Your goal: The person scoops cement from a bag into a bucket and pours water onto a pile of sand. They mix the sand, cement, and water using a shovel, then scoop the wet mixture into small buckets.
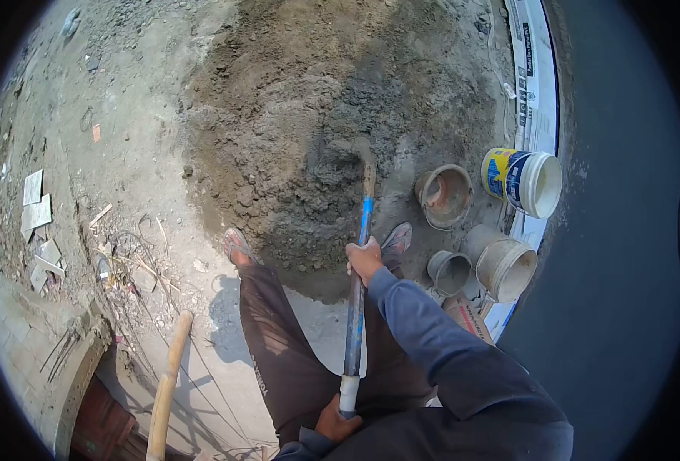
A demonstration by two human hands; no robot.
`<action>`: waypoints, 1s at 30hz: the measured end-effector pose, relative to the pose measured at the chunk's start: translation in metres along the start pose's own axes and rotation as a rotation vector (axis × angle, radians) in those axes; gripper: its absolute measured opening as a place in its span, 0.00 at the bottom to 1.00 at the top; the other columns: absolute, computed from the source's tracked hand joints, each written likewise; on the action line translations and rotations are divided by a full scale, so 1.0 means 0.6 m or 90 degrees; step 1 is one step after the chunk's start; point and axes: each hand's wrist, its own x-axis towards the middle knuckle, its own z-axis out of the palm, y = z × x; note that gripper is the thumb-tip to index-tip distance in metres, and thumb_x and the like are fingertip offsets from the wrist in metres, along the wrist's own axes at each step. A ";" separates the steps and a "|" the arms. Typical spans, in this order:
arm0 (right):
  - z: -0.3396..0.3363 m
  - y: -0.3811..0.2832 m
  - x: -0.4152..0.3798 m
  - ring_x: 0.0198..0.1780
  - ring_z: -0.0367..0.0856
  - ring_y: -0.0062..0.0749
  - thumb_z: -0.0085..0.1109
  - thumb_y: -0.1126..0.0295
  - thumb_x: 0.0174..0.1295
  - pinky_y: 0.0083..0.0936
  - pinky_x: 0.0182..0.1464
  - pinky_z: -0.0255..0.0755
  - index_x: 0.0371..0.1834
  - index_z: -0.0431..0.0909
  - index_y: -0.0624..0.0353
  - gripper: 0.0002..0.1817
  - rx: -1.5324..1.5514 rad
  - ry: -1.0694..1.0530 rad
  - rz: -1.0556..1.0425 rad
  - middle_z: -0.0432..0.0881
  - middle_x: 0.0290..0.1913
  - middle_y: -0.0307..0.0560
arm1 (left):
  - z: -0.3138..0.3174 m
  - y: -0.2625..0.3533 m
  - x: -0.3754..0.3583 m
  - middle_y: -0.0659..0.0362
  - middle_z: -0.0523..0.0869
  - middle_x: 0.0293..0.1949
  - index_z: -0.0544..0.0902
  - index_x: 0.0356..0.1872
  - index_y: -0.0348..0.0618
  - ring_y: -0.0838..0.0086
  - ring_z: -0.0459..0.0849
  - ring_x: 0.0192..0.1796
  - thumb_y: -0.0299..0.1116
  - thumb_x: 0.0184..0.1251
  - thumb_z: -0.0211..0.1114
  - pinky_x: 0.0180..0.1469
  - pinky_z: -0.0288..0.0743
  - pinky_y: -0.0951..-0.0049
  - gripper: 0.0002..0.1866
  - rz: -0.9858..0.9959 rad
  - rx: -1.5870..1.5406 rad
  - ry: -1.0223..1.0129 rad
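A long tool handle (356, 315), dark with blue patches, runs from my body up to a pile of wet grey mortar (290, 154). My right hand (364, 260) is wrapped round its middle, just below a bright blue band. Lower down, my left hand (337, 421) grips the handle's end by a pale sleeve. The tool's head (338, 147) is mostly sunk in the mortar, so its shape is hard to make out. My feet stand apart at the near edge of the pile.
Right of the pile stand a yellow and blue bucket (523, 182), a brown-rimmed bucket (443, 197), a grey bucket (506, 269) and a small one (450, 273). A bamboo pole (168, 376) is at lower left, near broken tiles (37, 211) and loose rods.
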 end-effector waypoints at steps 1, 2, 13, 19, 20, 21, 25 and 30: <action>-0.023 -0.022 0.011 0.13 0.69 0.27 0.55 0.74 0.52 0.26 0.12 0.66 0.37 0.62 0.61 0.14 0.020 0.008 -0.032 0.68 0.20 0.42 | -0.001 0.007 0.021 0.48 0.81 0.32 0.72 0.43 0.35 0.59 0.81 0.34 0.37 0.44 0.68 0.41 0.74 0.63 0.25 0.000 -0.002 0.001; -0.045 -0.042 0.038 0.13 0.71 0.28 0.56 0.73 0.51 0.27 0.12 0.66 0.40 0.61 0.64 0.16 0.026 0.022 -0.071 0.70 0.21 0.45 | -0.004 0.021 0.055 0.46 0.81 0.32 0.72 0.44 0.35 0.56 0.82 0.35 0.38 0.45 0.67 0.40 0.74 0.62 0.25 -0.005 0.043 -0.008; 0.062 -0.029 0.260 0.14 0.73 0.38 0.53 0.73 0.51 0.34 0.15 0.66 0.31 0.68 0.75 0.12 -0.024 0.134 0.001 0.74 0.19 0.55 | -0.219 0.064 0.182 0.45 0.82 0.29 0.70 0.43 0.41 0.49 0.82 0.35 0.40 0.45 0.67 0.39 0.73 0.56 0.24 0.012 0.192 0.038; 0.168 0.079 0.034 0.15 0.71 0.30 0.54 0.75 0.51 0.28 0.15 0.69 0.34 0.58 0.60 0.14 0.210 0.084 0.053 0.68 0.20 0.45 | -0.353 0.032 -0.014 0.44 0.82 0.27 0.74 0.43 0.42 0.49 0.83 0.33 0.40 0.43 0.69 0.38 0.76 0.58 0.25 -0.077 0.352 0.055; 0.169 0.067 -0.012 0.15 0.71 0.30 0.54 0.75 0.51 0.28 0.15 0.70 0.35 0.56 0.59 0.15 0.221 0.068 0.069 0.68 0.21 0.44 | -0.358 0.011 -0.043 0.44 0.82 0.27 0.74 0.43 0.42 0.50 0.83 0.33 0.40 0.42 0.69 0.38 0.76 0.58 0.25 -0.074 0.349 0.047; 0.169 0.070 -0.052 0.15 0.71 0.30 0.53 0.75 0.51 0.28 0.15 0.70 0.37 0.56 0.59 0.16 0.242 0.062 0.069 0.68 0.21 0.45 | -0.356 -0.013 -0.073 0.46 0.83 0.27 0.76 0.43 0.43 0.52 0.84 0.33 0.39 0.42 0.70 0.38 0.77 0.60 0.24 -0.074 0.375 0.086; 0.171 0.114 -0.173 0.15 0.71 0.29 0.53 0.75 0.52 0.28 0.14 0.69 0.42 0.56 0.59 0.18 0.244 0.096 0.102 0.68 0.23 0.46 | -0.344 -0.069 -0.178 0.50 0.83 0.25 0.77 0.38 0.47 0.54 0.84 0.32 0.41 0.41 0.71 0.36 0.77 0.60 0.21 -0.162 0.354 0.106; 0.212 0.115 -0.095 0.16 0.71 0.28 0.54 0.74 0.53 0.28 0.15 0.69 0.39 0.57 0.58 0.16 0.238 0.072 0.130 0.68 0.22 0.44 | -0.330 -0.054 -0.123 0.49 0.83 0.25 0.77 0.37 0.47 0.52 0.84 0.32 0.42 0.40 0.71 0.35 0.77 0.58 0.21 -0.171 0.377 0.150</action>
